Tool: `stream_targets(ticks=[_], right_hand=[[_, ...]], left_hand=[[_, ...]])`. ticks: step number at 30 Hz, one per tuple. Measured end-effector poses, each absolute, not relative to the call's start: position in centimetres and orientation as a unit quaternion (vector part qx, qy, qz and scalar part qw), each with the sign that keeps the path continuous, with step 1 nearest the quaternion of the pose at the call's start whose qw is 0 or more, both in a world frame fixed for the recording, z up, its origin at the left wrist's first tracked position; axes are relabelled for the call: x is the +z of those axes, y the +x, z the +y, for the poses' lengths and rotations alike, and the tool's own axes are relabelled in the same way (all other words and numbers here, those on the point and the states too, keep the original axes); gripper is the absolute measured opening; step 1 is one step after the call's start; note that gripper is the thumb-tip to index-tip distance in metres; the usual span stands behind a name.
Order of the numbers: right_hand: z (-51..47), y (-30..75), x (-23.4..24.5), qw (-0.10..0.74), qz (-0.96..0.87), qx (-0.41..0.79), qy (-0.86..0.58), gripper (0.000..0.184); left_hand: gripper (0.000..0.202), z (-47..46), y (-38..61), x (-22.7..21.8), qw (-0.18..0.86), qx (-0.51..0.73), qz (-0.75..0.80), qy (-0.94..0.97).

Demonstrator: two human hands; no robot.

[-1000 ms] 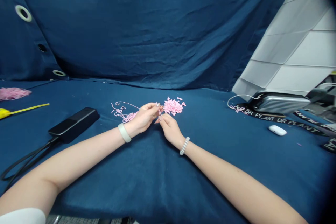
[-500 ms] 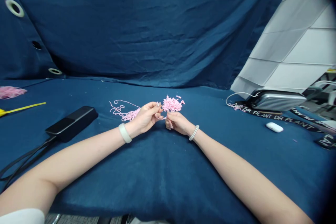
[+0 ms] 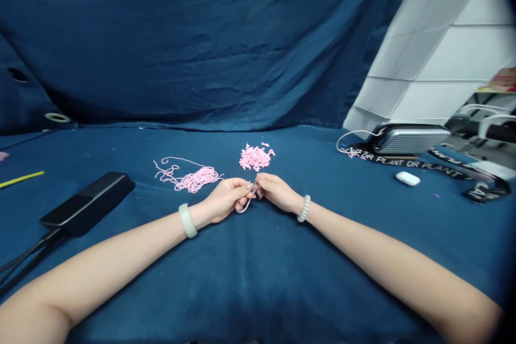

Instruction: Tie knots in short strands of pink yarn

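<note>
My left hand (image 3: 230,199) and my right hand (image 3: 278,192) meet fingertip to fingertip above the blue cloth (image 3: 250,274). Both are closed in a pinch on a short piece of pink string (image 3: 244,207), which hangs in a small loop under the left fingers. Exactly how the string runs between the fingertips is too small to make out. Just beyond the hands lies a pile of small pink knotted bits (image 3: 256,157). A loose tangle of pink string (image 3: 197,178) rests behind my left hand, its ends trailing left.
A black power brick (image 3: 88,201) with cables sits at the left, near a yellow stick (image 3: 22,179). On the right are a white earbud case (image 3: 407,178), a lettered black strap (image 3: 407,163) and a silver ribbed box (image 3: 411,140). A blue curtain (image 3: 209,43) hangs behind.
My hands have come together and slightly nearer to me, and the pink string now bends into a loop. The view has turned a little to the right, uncovering more of the tangle.
</note>
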State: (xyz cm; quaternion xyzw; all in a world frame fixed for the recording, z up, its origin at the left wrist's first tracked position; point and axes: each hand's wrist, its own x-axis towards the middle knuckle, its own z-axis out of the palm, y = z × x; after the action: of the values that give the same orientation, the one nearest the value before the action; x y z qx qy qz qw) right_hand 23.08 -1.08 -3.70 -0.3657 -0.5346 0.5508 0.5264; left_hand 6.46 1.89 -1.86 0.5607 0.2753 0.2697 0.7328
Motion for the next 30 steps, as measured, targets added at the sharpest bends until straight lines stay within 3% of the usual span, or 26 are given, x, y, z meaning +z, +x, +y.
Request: stream_targets(ticks=[5, 10, 18, 23, 30], right_hand=[[-1.7, 22.8, -3.1, 0.544, -0.556, 0.454, -0.435, 0.037], [-2.5, 22.5, -2.8, 0.577, -0.553, 0.414, -0.436, 0.023], [-3.4, 22.0, -2.6, 0.533, -0.664, 0.312, -0.420, 0.013], [-3.4, 21.6, -2.6, 0.567, -0.646, 0.233, -0.455, 0.020], [-2.4, 22.3, -3.3, 0.634, -0.519, 0.267, -0.508, 0.020]], left_hand=[[0.023, 2.0, 6.6, -2.3, 0.709, 0.288, 0.306, 0.566], [0.023, 1.9, 6.6, -2.3, 0.709, 0.291, 0.299, 0.568], [0.025, 1.9, 6.5, -2.4, 0.708, 0.253, 0.276, 0.598], [0.026, 1.8, 6.6, -2.3, 0.707, 0.243, 0.281, 0.601], [0.020, 1.9, 6.6, -2.4, 0.691, 0.246, 0.301, 0.609]])
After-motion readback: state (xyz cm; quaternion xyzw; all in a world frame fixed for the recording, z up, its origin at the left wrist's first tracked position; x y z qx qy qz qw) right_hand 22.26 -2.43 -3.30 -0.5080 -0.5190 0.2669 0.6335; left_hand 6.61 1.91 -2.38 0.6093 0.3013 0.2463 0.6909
